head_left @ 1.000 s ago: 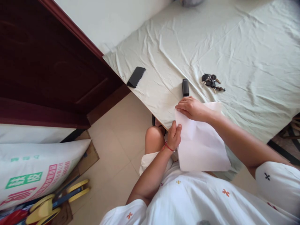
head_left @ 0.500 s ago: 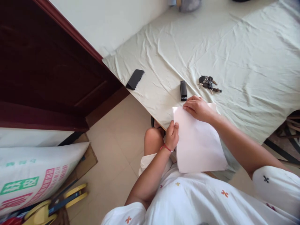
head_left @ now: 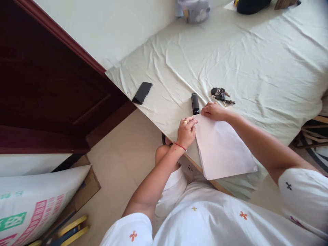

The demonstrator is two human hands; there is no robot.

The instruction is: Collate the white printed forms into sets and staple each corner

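A stack of white paper sheets (head_left: 222, 147) lies at the table's near edge, partly overhanging it, its left-side layers slightly fanned. My left hand (head_left: 186, 131), with a ring and a red string bracelet, is at the upper left corner, its bent fingers closed on the sheets. At the top edge, my right hand (head_left: 214, 111) grips the paper, palm down, with its thumb hidden. Just beyond the corner, between the hands, lies a black stapler (head_left: 195, 103), pointing toward the paper.
A bunch of keys (head_left: 221, 95) rests beyond my right hand. Toward the table's left edge lies a black phone-like case (head_left: 142, 92). A clear plastic tub (head_left: 196, 10) and a dark object (head_left: 252, 4) stand at the back. On the floor at left is a printed white sack (head_left: 38, 201).
My left hand has moved from the left edge up to the top corner, and its fingers have shifted. The paper has turned slightly and come nearer the stapler. The head view has shifted.
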